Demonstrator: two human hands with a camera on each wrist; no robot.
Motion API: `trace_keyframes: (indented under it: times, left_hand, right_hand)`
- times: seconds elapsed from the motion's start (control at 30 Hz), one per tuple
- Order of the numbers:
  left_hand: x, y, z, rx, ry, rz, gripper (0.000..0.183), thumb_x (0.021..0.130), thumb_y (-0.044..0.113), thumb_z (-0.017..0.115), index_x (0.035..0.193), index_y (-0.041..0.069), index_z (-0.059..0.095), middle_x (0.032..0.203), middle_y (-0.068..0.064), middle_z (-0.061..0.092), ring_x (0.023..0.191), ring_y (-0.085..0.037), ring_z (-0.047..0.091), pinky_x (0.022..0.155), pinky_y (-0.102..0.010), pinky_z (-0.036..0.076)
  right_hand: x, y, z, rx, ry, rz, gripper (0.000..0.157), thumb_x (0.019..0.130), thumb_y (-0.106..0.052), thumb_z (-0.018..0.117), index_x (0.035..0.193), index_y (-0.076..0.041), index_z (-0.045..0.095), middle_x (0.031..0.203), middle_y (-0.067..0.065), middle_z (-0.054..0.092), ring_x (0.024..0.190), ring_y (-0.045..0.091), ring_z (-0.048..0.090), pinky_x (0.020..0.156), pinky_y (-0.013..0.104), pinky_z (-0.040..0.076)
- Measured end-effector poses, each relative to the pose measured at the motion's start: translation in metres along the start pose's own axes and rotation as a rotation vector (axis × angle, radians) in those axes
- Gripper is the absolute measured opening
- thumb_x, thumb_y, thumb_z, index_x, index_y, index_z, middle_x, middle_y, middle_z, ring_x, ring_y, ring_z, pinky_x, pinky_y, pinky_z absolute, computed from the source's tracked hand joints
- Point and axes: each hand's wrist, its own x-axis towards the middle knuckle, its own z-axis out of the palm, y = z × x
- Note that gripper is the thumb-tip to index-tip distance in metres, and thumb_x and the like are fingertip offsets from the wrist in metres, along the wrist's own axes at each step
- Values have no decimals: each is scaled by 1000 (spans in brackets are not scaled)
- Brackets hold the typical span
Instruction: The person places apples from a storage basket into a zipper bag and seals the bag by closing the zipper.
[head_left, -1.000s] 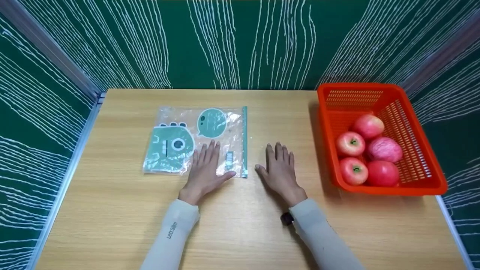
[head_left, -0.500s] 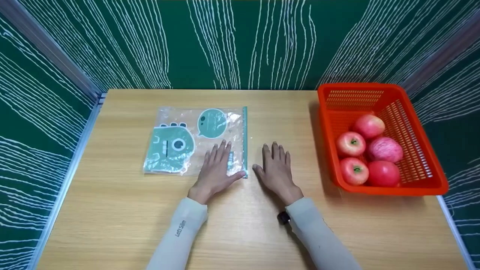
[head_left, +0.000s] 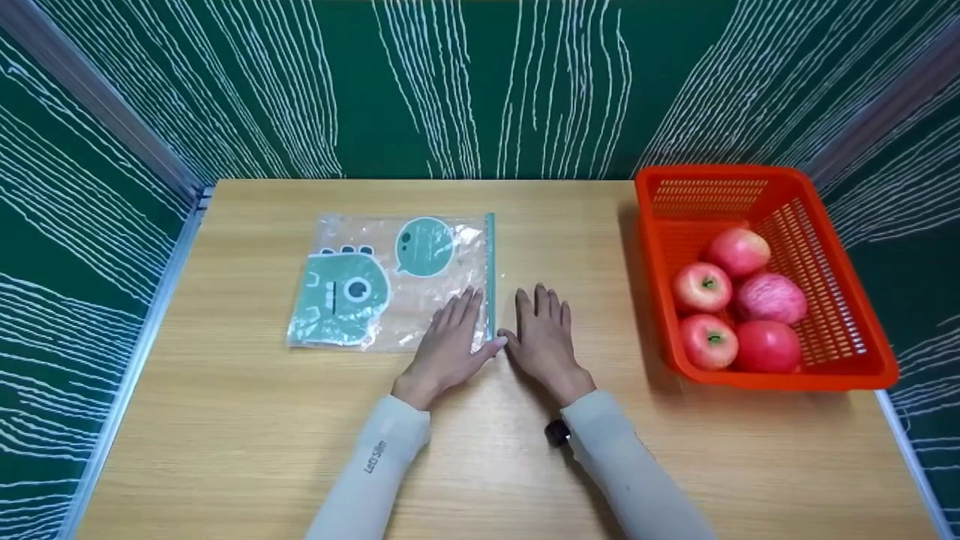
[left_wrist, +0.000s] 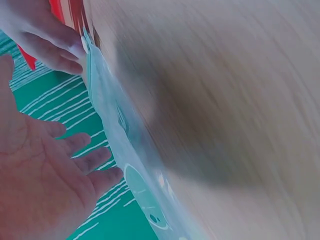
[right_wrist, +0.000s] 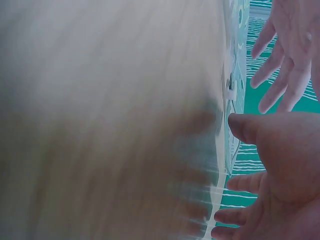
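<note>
A clear zip-lock bag [head_left: 424, 247] with green cartoon prints lies flat on the wooden table, its green zip strip [head_left: 490, 262] along the right side. My left hand [head_left: 448, 337] is over the bag's near right corner, fingers extended and nothing gripped. Just right of the strip, my right hand [head_left: 546, 341] is spread palm down, its thumb close to the left thumb by the strip's near end. In the left wrist view the left hand [left_wrist: 45, 175] hovers above the bag [left_wrist: 145, 195] with straight fingers. The right wrist view has the right hand's [right_wrist: 285, 165] thumb beside the bag's edge [right_wrist: 235, 100].
An orange plastic basket [head_left: 847, 322] stands at the table's right side, holding several red apples [head_left: 739, 253]. Green panels with white wavy lines [head_left: 480, 90] rise behind and beside the wooden table [head_left: 225, 420].
My left hand has slid right across the bag toward the zip strip. My right hand has shifted left, bringing the thumbs close together. Bag and basket stay in place.
</note>
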Motion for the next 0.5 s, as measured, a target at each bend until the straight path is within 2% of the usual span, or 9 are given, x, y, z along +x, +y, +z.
trace_keyframes:
  times: [0.2, 0.33, 0.5]
  left_hand:
    - [1, 4, 3, -59, 10, 23, 77, 112, 50, 39, 167, -1, 18, 174, -21, 18, 162, -38, 16, 133, -49, 13]
    - [2, 4, 5, -93, 6, 28, 74, 114, 45, 38, 165, -4, 20, 173, -23, 21, 161, -40, 18, 132, -49, 16]
    - [4, 4, 9, -163, -11, -18, 74, 114, 47, 36, 167, -1, 17, 173, -20, 22, 161, -38, 17, 131, -52, 20]
  right_hand:
    - [1, -1, 2, -3, 32, -26, 74, 101, -31, 72, 158, 3, 40, 163, 36, 29, 153, 55, 23, 126, 69, 16]
    - [1, -2, 4, 4, 60, -50, 70, 100, -27, 73, 155, 4, 43, 161, 36, 32, 151, 56, 26, 125, 70, 19]
    - [1, -5, 6, 28, 96, -78, 64, 99, -23, 72, 152, 5, 48, 159, 35, 37, 150, 56, 30, 124, 71, 22]
